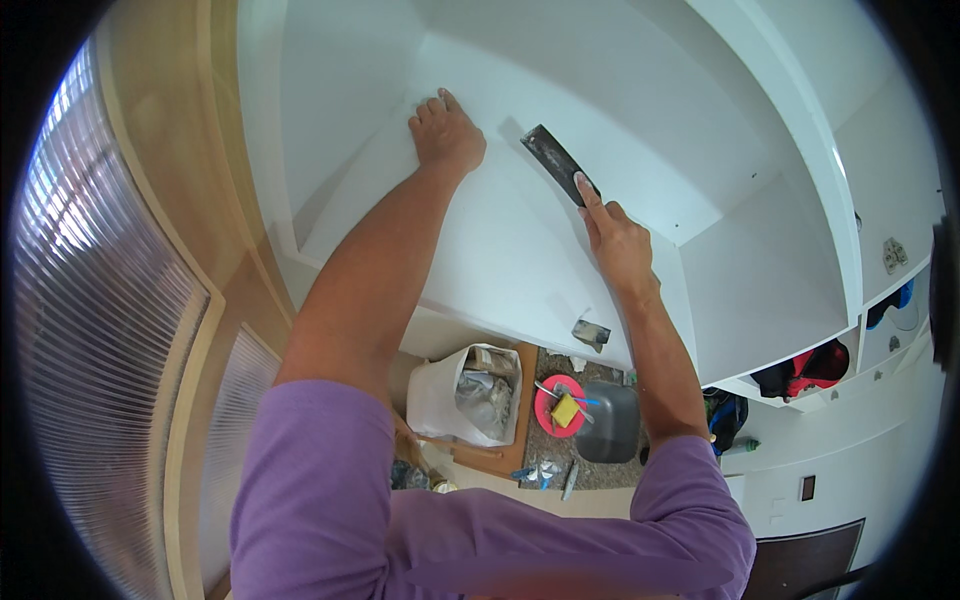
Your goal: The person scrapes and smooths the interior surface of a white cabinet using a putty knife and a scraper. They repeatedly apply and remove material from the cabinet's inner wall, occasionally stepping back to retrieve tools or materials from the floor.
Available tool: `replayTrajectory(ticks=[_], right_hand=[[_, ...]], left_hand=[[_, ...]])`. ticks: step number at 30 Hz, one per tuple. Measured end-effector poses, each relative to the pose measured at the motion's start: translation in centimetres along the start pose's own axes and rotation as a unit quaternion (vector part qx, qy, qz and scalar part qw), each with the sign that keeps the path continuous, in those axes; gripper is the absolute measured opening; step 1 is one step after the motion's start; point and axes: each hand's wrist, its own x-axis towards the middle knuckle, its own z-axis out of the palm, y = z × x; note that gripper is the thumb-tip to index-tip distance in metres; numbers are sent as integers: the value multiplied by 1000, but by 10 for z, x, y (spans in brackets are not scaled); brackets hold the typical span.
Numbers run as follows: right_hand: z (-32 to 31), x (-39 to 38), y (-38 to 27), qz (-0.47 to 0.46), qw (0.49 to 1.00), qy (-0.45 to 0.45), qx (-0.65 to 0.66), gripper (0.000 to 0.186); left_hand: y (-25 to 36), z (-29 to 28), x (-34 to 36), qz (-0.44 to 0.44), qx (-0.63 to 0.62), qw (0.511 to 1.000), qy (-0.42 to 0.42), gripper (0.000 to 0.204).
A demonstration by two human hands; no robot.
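Observation:
Inside a white cabinet compartment (520,225), my left hand (447,135) is against the far left corner seam. Its fingers are curled and one is stretched toward the seam; anything under them is hidden. My right hand (618,245) grips the near end of a long, flat black scraper-like strip (553,157) smeared with white. A finger lies along its top, and its far end points toward the back panel. Near the compartment's front edge, close to my right forearm, rests a small grey-green flat piece (591,333) with pale smears.
Below are a white sack (437,403) of debris, a grey sink (608,440) and a pink basin (545,412) holding a yellow sponge (564,411). A wooden frame with ribbed panels (110,330) stands left. At right, shelves hold a red and black bag (818,370).

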Motion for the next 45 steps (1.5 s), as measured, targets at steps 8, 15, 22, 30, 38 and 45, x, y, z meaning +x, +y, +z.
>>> replayTrajectory(ticks=[8,15,22,30,38,45], right_hand=[[5,-1,0,11,1000,-7,-2,58],[13,-3,11,42,998,-42,-2,58],[19,0,16,29,998,-57,-1,58],[19,0,20,30,997,-65,26,57],[18,2,21,26,998,-53,37,56],[15,3,20,27,998,-49,39,56]], left_hand=[[2,-3,10,-26,-31,999,-22,65],[36,-60,80,170,-78,921,341,73],[52,-75,109,126,-14,946,299,76],[64,-78,109,92,-58,956,273,77],[53,-76,112,146,-61,936,313,75],[46,-70,116,171,-69,928,323,66]])
